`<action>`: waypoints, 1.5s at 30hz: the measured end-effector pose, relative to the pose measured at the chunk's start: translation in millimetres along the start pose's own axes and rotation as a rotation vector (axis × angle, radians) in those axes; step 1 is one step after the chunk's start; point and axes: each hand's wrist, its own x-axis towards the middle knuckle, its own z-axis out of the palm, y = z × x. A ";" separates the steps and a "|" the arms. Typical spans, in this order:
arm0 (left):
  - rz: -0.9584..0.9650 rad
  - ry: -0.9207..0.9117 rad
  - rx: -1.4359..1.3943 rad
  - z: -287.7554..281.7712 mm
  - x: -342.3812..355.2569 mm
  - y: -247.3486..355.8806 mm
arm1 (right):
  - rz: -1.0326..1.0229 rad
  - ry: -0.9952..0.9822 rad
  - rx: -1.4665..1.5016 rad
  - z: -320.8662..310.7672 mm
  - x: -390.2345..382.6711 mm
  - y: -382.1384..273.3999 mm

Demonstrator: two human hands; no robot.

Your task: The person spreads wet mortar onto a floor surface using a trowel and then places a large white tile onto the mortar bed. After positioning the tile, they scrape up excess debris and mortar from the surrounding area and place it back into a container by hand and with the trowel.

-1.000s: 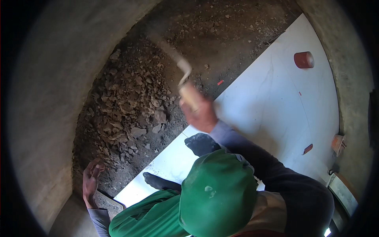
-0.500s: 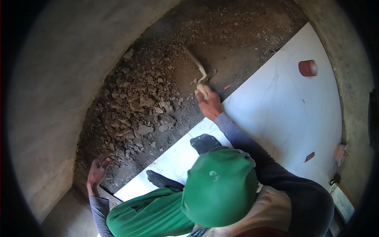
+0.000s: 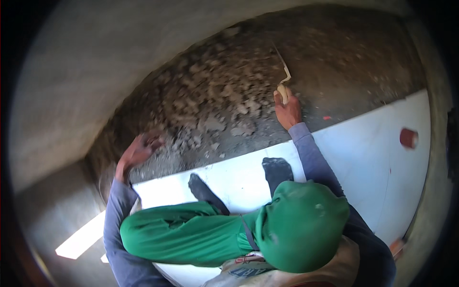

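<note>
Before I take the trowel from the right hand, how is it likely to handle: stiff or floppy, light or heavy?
The trowel looks stiff: its neck has a clear bend. It is probably fairly light, as the blade appears thin. Laid down, it might rock, because that bend sets the handle out of line with the blade.

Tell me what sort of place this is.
Probably a room under construction: loose rubble beside smooth white flooring, and a trowel-like tool in the right hand.
</note>
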 end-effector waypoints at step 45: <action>-0.541 1.762 -1.916 258.6 -151.2 -586.4 | -0.367 -0.417 -0.762 -24.9 -0.4 -110.7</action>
